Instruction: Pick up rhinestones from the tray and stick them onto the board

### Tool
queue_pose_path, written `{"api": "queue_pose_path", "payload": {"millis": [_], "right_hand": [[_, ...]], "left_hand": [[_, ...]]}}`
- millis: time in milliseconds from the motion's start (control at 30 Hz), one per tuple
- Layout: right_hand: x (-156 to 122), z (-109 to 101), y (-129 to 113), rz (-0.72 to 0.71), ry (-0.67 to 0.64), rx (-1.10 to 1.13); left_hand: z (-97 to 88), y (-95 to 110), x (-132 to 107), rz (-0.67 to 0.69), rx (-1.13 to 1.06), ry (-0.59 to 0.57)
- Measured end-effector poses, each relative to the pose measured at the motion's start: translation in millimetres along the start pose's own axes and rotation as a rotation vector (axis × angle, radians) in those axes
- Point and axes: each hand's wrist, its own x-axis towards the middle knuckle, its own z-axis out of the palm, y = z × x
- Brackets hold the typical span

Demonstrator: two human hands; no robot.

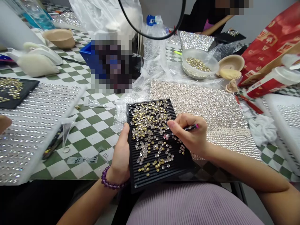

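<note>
My left hand [122,156] grips the left edge of a black ridged tray [154,178], thumb along its rim. Loose rhinestones [150,125], some clear and some gold-backed, lie scattered over the ridges. In my right hand [191,134] is a slim pen-like tool [192,127], pinched between thumb and fingers above the tray's right side. Its dark end with a pink cap shows behind the fingers; its tip is hard to make out near the stones. Beyond the tray, a sheet covered in rows of rhinestones [211,106] lies on the checked tablecloth [93,125].
At the left, another person's fingertip [4,123] is over a white board of spaced stones [47,125]. A clear bowl of rhinestones [199,67] stands at the back, near a red bag [269,43] and a tilted paper cup [269,82]. A black cable [159,38] hangs in front.
</note>
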Motion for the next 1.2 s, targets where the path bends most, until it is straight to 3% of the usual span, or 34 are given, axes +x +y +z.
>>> {"api": "queue_pose_path", "payload": {"millis": [200,467,633,867,1000,1100,1200], "right_hand": [[-2.0,4.4,0.1,-0.044,0.021,-0.039],[-6.0,3.1,4.9,-0.131,-0.005,-0.072],[-5.3,3.4,4.4,-0.187,-0.022,-0.123],[-4.1,4.3,7.2,-0.268,-0.018,-0.141],[-3.9,4.2,5.5,-0.193,-0.004,-0.059],[0.5,0.3,-2.3,-0.066,0.088,0.143],[9.6,-11.0,-14.0,0.049,0.187,0.320]], "left_hand": [[1.1,-2.7,1.2,0.062,0.034,0.058],[-1.3,-3.3,0.7,0.052,0.031,0.023],[0.1,-2.0,1.1,0.024,-0.013,0.074],[0.8,-4.0,0.0,0.084,0.098,0.076],[5.1,-5.2,-2.9,0.095,0.113,0.069],[7.6,-3.3,-5.4,0.099,0.114,0.060],[4.4,2.6,-8.3,0.133,0.134,0.151]]}}
